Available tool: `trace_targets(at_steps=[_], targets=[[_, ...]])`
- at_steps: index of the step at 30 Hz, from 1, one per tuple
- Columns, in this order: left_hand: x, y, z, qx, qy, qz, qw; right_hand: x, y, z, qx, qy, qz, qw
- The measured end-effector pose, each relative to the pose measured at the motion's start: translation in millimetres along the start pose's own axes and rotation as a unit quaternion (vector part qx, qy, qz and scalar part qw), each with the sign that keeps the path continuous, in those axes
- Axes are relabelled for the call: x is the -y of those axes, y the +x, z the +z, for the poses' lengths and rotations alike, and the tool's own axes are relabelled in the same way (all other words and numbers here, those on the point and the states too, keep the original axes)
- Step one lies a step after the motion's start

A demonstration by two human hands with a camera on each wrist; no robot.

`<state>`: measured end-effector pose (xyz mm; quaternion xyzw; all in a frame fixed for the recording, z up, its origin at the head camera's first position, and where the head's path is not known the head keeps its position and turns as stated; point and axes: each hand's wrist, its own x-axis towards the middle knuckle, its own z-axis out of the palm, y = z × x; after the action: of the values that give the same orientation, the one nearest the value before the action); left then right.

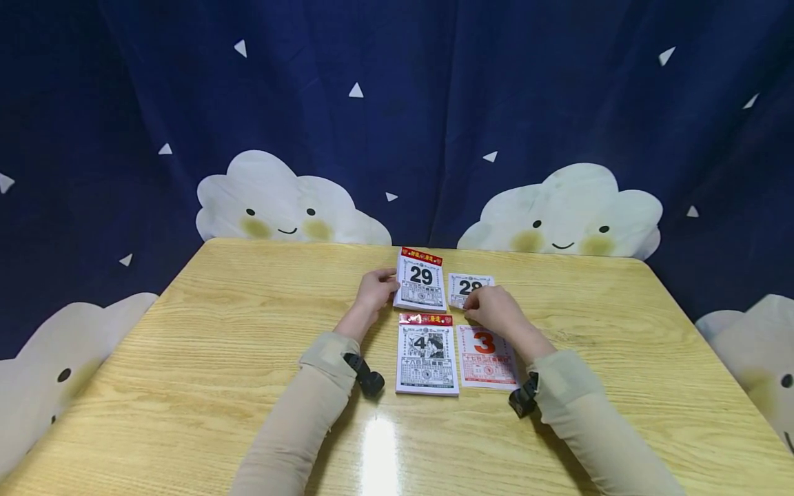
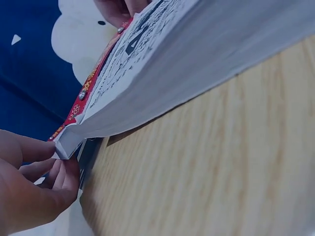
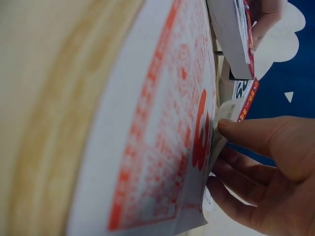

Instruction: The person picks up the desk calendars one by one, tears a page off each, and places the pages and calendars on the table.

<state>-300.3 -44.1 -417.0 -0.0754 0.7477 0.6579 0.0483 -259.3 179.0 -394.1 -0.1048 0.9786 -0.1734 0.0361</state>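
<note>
My left hand (image 1: 373,291) grips the left edge of a tear-off calendar pad (image 1: 422,279) with a red top strip and a black 29. In the left wrist view, the thumb and fingers (image 2: 34,147) pinch its white corner. To the right lies a loose calendar sheet (image 1: 460,282) printed 28, partly covered by my right hand (image 1: 499,317). The right wrist view has that hand's thumb and fingers pinching the sheet's edge, which bends up. Nearer me lie a second calendar pad (image 1: 428,368) showing 4 and, beside it, a loose sheet (image 1: 486,365) with a red 3.
The pads and sheets lie toward the far middle of a light wooden table (image 1: 236,331). A dark blue curtain (image 1: 422,124) with clouds and white triangles hangs behind its far edge. Each wrist wears a small black camera (image 1: 371,382).
</note>
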Motion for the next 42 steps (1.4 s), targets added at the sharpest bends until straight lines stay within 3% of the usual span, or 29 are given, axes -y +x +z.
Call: trace_targets(at_steps=[8, 21, 34, 42], targets=[[-3.5, -3.0, 0.8, -0.009, 0.051, 0.013, 0.9985, 1.4, -0.2, -4.1, 0.032, 0.002, 0.008, 0.999], [-6.1, -7.9, 4.2, -0.017, 0.149, 0.031, 0.9883, -0.4, -0.1, -4.1, 0.017, 0.002, 0.009, 1.000], [-9.6, -10.8, 3.9, -0.008, 0.186, 0.046, 0.9814, 0.4, 1.5, -0.5, 0.015, 0.009, 0.031, 0.999], [-12.2, -14.8, -0.3, 0.015, 0.162, 0.028, 0.9864, -1.8, 0.7, -5.2, 0.000, 0.005, 0.018, 1.000]])
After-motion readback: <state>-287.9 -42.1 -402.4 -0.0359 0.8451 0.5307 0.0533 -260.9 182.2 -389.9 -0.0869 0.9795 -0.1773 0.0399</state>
